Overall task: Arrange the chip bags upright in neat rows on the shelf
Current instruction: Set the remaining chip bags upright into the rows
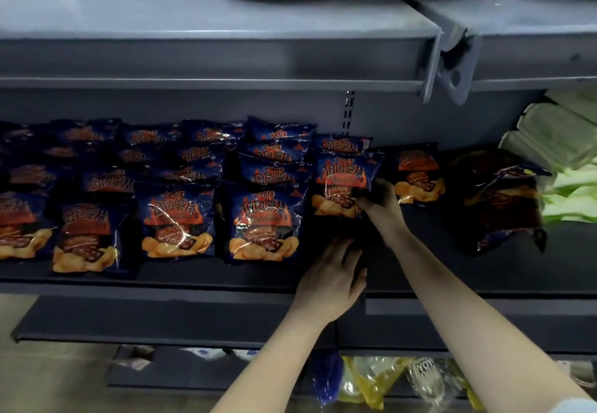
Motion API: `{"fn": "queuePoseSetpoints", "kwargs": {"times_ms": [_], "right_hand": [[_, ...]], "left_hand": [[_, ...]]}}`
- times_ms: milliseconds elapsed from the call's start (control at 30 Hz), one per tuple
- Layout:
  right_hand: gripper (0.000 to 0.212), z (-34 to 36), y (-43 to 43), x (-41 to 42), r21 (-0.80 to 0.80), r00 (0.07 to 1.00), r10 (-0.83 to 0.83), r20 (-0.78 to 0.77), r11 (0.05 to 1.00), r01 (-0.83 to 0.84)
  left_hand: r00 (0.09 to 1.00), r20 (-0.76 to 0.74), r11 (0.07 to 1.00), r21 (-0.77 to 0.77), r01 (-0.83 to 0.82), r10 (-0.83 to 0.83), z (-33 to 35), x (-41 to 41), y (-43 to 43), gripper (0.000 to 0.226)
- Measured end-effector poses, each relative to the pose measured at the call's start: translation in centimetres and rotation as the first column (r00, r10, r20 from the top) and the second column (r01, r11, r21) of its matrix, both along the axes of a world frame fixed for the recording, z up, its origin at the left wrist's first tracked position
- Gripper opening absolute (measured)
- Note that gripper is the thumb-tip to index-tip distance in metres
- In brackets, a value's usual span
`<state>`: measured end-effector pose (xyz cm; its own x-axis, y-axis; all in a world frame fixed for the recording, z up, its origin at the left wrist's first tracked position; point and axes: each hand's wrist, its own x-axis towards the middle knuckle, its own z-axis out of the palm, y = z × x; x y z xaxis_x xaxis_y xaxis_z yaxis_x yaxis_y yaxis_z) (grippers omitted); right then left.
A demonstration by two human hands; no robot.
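The right hand [381, 201] has its fingers closed on the lower right edge of a chip bag [345, 183] at the front of the short fifth row on the shelf [193, 275] — likely to square it with its neighbours. The bag stands upright, long axis vertical, printed face outward. The left hand [332, 278] rests below — fingers loosely spread, holding nothing.
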<state>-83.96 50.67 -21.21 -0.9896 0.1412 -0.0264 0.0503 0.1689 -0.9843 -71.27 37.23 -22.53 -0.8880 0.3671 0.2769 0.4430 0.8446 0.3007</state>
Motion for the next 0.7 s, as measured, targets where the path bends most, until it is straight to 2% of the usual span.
{"fn": "queuePoseSetpoints", "kwargs": {"times_ms": [167, 367, 500, 700], "right_hand": [[0.051, -0.3, 0.3, 0.49, -0.144, 1.0, -0.016, -0.013, 0.989, 0.014], [0.042, -0.34, -0.02, 0.54, -0.059, 0.998, -0.066, -0.015, 0.996, 0.065], [0.048, -0.19, 0.09, 0.37, 0.009, 0.997, -0.081, -0.008, 0.997, 0.081], [0.051, -0.26, 0.14, 0.53, 0.028, 0.996, -0.086, -0.034, 0.996, 0.087]], "left_hand": [[1.0, -0.023, 1.0, -0.008, -0.006, 0.005, 0.04, 0.05, -0.02, 0.048], [1.0, -0.013, 1.0, 0.006, -0.012, 0.012, -0.08, 0.02, -0.03, 0.046], [1.0, -0.018, 1.0, 0.013, -0.011, 0.011, -0.05, -0.04, 0.0, 0.045], [1.0, -0.029, 1.0, 0.012, -0.012, 0.012, 0.05, 0.03, 0.01, 0.046]]}}
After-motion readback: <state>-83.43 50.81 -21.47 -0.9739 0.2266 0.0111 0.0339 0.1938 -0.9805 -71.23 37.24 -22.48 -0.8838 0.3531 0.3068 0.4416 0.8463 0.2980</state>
